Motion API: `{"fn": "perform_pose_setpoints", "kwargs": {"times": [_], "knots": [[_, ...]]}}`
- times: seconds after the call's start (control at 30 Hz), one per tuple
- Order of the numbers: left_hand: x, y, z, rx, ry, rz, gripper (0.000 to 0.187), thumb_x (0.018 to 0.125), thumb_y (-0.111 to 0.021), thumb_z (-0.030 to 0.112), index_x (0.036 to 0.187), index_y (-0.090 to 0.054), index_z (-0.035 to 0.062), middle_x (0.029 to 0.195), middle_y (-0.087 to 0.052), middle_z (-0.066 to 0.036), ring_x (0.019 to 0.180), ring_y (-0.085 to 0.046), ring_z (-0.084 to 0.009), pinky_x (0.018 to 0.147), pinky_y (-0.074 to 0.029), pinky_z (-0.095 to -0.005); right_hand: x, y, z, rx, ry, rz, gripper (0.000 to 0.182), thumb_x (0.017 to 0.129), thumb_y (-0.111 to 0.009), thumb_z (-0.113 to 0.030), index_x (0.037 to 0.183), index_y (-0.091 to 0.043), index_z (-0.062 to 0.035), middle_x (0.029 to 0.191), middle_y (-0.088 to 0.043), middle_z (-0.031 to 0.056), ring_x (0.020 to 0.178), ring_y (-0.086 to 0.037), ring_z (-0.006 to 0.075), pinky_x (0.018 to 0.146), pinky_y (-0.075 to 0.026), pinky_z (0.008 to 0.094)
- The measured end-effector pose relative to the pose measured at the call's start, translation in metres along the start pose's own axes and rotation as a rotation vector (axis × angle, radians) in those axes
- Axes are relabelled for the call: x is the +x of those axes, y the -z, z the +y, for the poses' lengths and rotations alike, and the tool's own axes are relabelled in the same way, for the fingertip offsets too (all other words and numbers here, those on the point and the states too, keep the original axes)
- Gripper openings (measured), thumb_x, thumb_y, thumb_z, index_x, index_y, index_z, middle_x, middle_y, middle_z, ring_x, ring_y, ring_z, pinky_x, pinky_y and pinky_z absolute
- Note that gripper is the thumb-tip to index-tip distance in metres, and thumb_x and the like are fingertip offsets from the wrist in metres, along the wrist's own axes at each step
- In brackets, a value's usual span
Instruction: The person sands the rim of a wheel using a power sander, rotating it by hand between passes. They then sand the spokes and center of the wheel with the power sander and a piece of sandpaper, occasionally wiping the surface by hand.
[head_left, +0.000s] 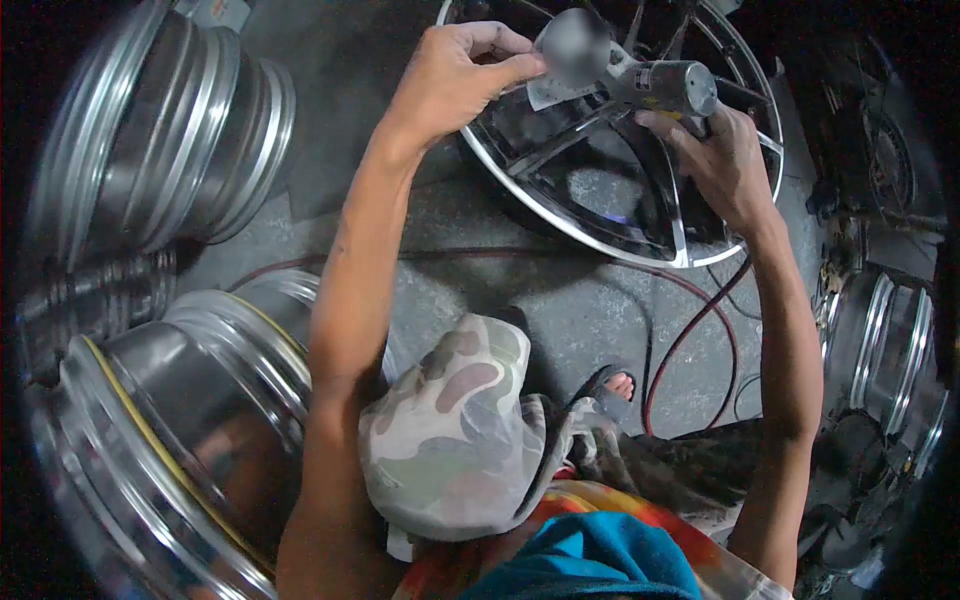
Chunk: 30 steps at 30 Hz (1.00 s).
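My right hand (722,158) is wrapped round an air sander (672,88), whose grey cylindrical body points to the right. At the tool's left end sits a round pale sanding disc (575,48), its face blurred. Thumb and fingers of my left hand (478,72) pinch the disc's left edge. A whitish flap (555,95) shows just under the disc. Below both hands lies a black spoked wheel rim (590,240) with a bright machined lip; the tool overlaps its hub area in this view.
Stacked silver wheel rims (185,130) stand at the left, with another large rim (190,400) close beside my left arm. A red hose (720,310) loops over the concrete floor. More rims (885,340) stand at the right. My knee (450,420) and sandalled foot (615,385) are below.
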<state>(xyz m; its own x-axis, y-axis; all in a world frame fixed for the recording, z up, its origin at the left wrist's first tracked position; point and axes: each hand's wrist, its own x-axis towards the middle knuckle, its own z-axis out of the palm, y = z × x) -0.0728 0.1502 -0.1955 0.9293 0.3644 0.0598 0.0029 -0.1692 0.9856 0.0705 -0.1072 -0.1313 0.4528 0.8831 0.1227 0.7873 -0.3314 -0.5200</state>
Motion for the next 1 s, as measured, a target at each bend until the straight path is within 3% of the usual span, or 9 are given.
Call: {"fn": "perform_pose_setpoints", "kwargs": {"times": [0.1,0.17,0.23,0.3,0.37,0.4,0.5,0.73,1.0], "knots": [[0.007,0.007,-0.009,0.275,-0.206,0.133,0.036,0.090,-0.081,0.031,0.103,-0.076,-0.0021,0.084,-0.071,-0.004,0.074,-0.066,-0.0118,0.065,-0.052,-0.0251,-0.006,0.001,0.003,0.073,0.073,0.048,0.024,0.097,-0.068,-0.018,0.118,-0.074,-0.0063,0.091,-0.074,0.0126,0.074,-0.064,0.0272,0.075,-0.054,0.0365],[0.005,0.027,-0.006,0.377,-0.099,0.522,0.020,0.097,-0.070,0.017,0.094,-0.072,-0.0019,0.076,-0.072,-0.007,0.068,-0.067,-0.0143,0.066,-0.053,-0.0297,-0.011,0.008,-0.002,0.141,0.072,0.065,0.024,0.098,-0.068,-0.018,0.117,-0.074,-0.0060,0.091,-0.074,0.0114,0.073,-0.065,0.0259,0.074,-0.054,0.0359],[0.007,0.048,-0.014,0.049,-0.055,0.578,0.016,0.097,-0.070,0.014,0.095,-0.073,-0.0016,0.081,-0.073,-0.006,0.072,-0.068,-0.0124,0.064,-0.053,-0.0268,-0.017,0.024,-0.015,0.196,-0.374,0.052,0.025,0.098,-0.068,-0.020,0.118,-0.074,-0.0056,0.093,-0.075,0.0112,0.075,-0.065,0.0221,0.073,-0.054,0.0350],[0.002,0.037,-0.008,-0.224,-0.108,0.523,0.016,0.097,-0.069,0.013,0.098,-0.074,-0.0027,0.083,-0.073,-0.007,0.072,-0.069,-0.0123,0.064,-0.054,-0.0248,-0.016,0.031,-0.019,0.060,-0.303,0.033,0.027,0.098,-0.070,-0.021,0.119,-0.074,-0.0052,0.091,-0.075,0.0111,0.075,-0.064,0.0184,0.072,-0.053,0.0349],[0.007,0.022,0.005,-0.134,-0.027,0.426,0.018,0.098,-0.070,0.014,0.102,-0.075,-0.0031,0.084,-0.073,-0.006,0.072,-0.069,-0.0124,0.064,-0.055,-0.0247,-0.013,0.029,-0.014,-0.017,0.130,0.114,0.028,0.095,-0.074,-0.023,0.115,-0.075,-0.0037,0.089,-0.073,0.0121,0.073,-0.065,0.0215,0.072,-0.053,0.0363],[0.007,0.013,0.009,-0.127,-0.044,0.378,0.019,0.098,-0.070,0.015,0.103,-0.075,-0.0033,0.084,-0.072,-0.005,0.073,-0.068,-0.0116,0.064,-0.055,-0.0247,-0.011,0.028,-0.010,-0.079,0.139,0.070,0.032,0.091,-0.078,-0.025,0.113,-0.073,-0.0027,0.093,-0.073,0.0153,0.079,-0.069,0.0302,0.075,-0.055,0.0394],[0.008,-0.001,0.024,-0.154,-0.014,0.227,0.020,0.098,-0.070,0.016,0.103,-0.075,-0.0035,0.084,-0.072,-0.005,0.072,-0.068,-0.0110,0.063,-0.054,-0.0244,-0.010,0.025,-0.014,-0.251,0.272,0.092,0.035,0.090,-0.077,-0.027,0.115,-0.069,-0.0030,0.099,-0.072,0.0186,0.088,-0.070,0.0388,0.078,-0.055,0.0436],[0.008,-0.004,0.039,-0.187,0.009,0.007,0.023,0.101,-0.068,0.018,0.100,-0.072,-0.0043,0.083,-0.070,-0.005,0.069,-0.066,-0.0092,0.063,-0.055,-0.0232,-0.012,0.023,-0.009,-0.254,0.244,0.069,0.042,0.089,-0.078,-0.032,0.118,-0.067,-0.0040,0.099,-0.073,0.0181,0.090,-0.070,0.0399,0.078,-0.055,0.0457],[0.003,-0.003,0.042,-0.190,0.027,0.001,0.023,0.102,-0.068,0.020,0.098,-0.072,-0.0022,0.082,-0.070,-0.004,0.068,-0.066,-0.0094,0.064,-0.056,-0.0235,-0.013,0.021,-0.016,-0.188,0.161,0.049,0.037,0.089,-0.078,-0.033,0.108,-0.070,-0.0021,0.092,-0.072,0.0209,0.084,-0.069,0.0402,0.074,-0.054,0.0461]]}}
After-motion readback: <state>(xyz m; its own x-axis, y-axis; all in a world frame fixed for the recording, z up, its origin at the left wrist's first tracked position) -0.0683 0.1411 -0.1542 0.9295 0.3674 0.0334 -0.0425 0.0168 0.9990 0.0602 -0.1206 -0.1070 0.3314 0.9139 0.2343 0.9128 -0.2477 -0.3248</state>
